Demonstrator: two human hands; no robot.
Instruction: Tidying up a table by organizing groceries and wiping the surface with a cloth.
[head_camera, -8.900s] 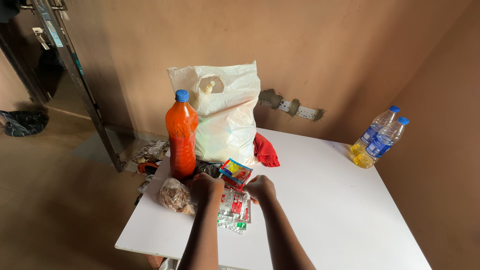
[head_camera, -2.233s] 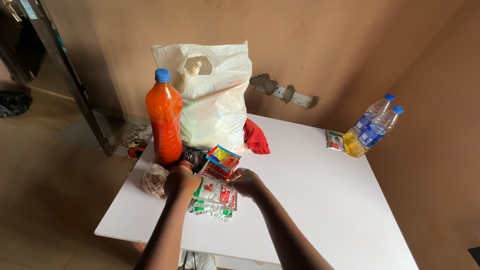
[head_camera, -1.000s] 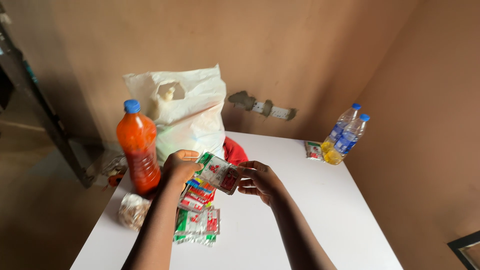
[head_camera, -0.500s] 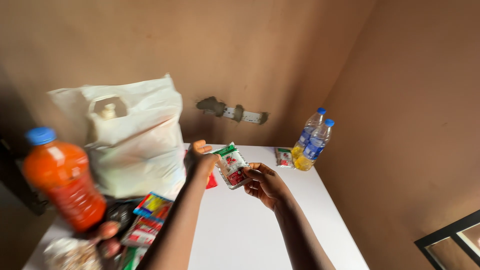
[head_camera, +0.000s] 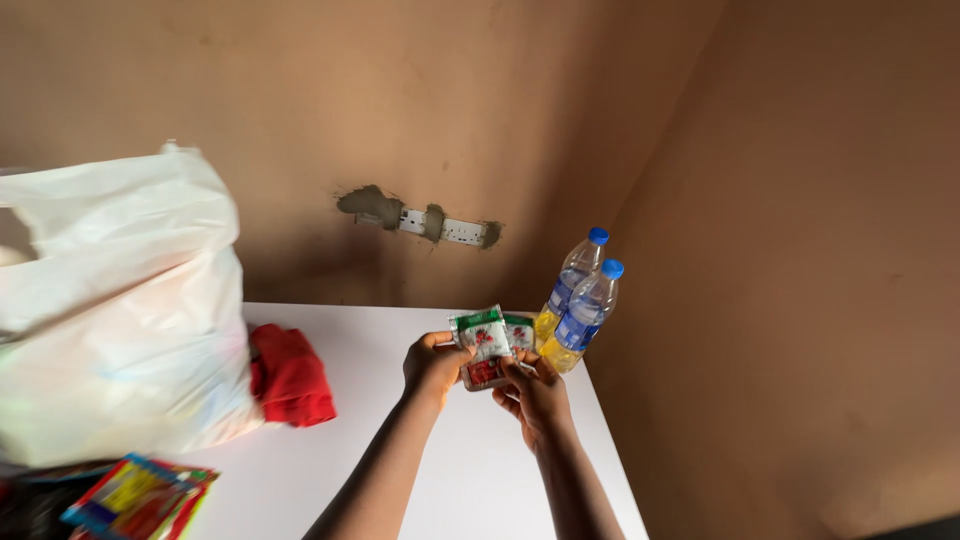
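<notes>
Hands hold one sachet (head_camera: 484, 346) above the white table (head_camera: 400, 440) at its far right: left hand (head_camera: 435, 365) and right hand (head_camera: 530, 392) both pinch it. Judgement: grip edges, keep it flat. Two bottles (head_camera: 578, 305) hold yellow liquid; white bag (head_camera: 120, 320) contents are hidden

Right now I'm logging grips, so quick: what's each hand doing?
Left hand: closed on the sachet, at its left edge.
Right hand: closed on the same sachet, from below right.
</notes>
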